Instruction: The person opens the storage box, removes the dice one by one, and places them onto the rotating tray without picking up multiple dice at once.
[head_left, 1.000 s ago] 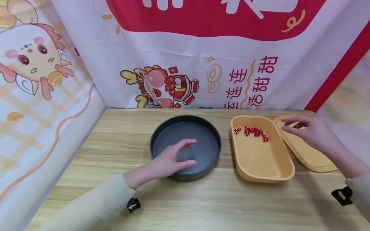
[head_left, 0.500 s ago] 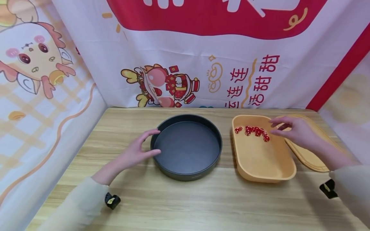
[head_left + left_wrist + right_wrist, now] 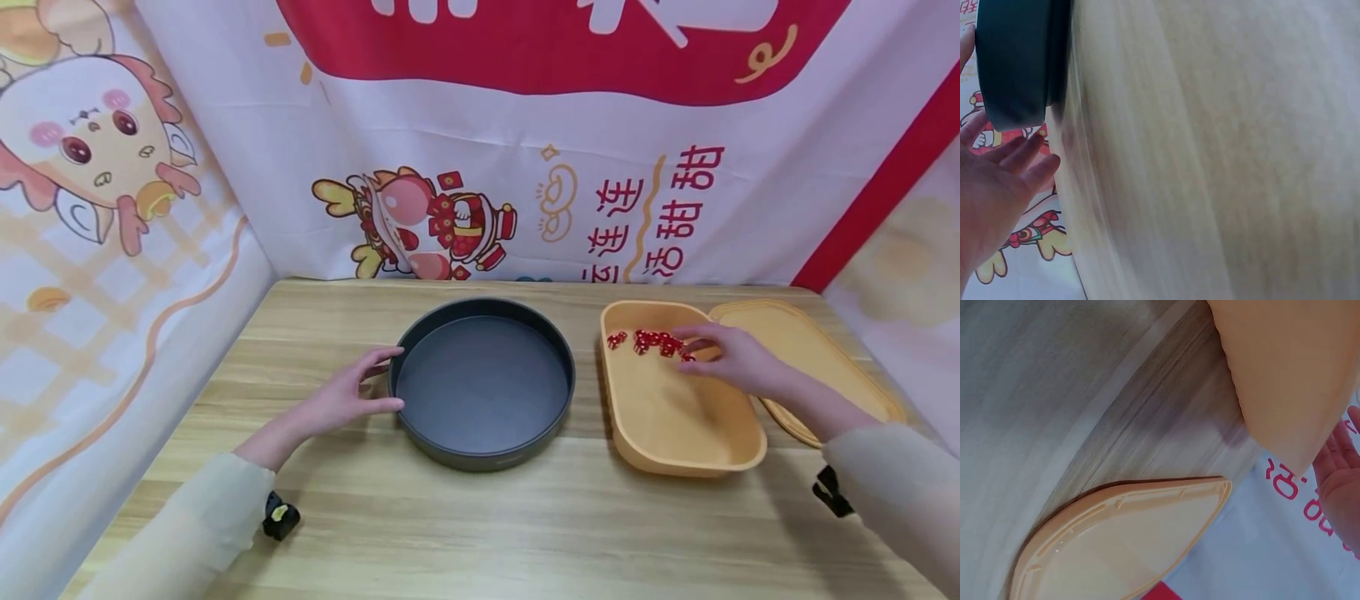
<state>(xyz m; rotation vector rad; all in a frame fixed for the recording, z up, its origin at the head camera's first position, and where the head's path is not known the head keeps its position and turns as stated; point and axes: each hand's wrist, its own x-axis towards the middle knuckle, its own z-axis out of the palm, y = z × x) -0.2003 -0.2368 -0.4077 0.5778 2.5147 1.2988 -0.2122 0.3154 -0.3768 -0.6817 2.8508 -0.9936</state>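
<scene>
My left hand (image 3: 347, 393) is at the left side of a round dark grey baking pan (image 3: 483, 383), thumb and fingers spread and touching or nearly touching its rim. In the left wrist view, the fingers (image 3: 1036, 172) lie loosely extended beside the pan's wall (image 3: 1013, 62). Into a yellow-orange plastic box (image 3: 675, 417) reaches my right hand (image 3: 731, 358), thumb and fingertips apart at the right end of several red dice (image 3: 652, 340). The fingertips partly cover the rightmost dice; contact cannot be made out. The right wrist view shows the box's outer wall (image 3: 1291, 375) hiding the fingertips.
The box's yellow-orange lid (image 3: 817, 358) lies on the wooden table (image 3: 480, 525) at the right, partly behind the right forearm. Printed cloth (image 3: 450, 125) hangs behind the table and along the left side.
My left hand has moved left from above the pan to its left rim. My right hand has moved left and down from over the lid into the box, to the dice.
</scene>
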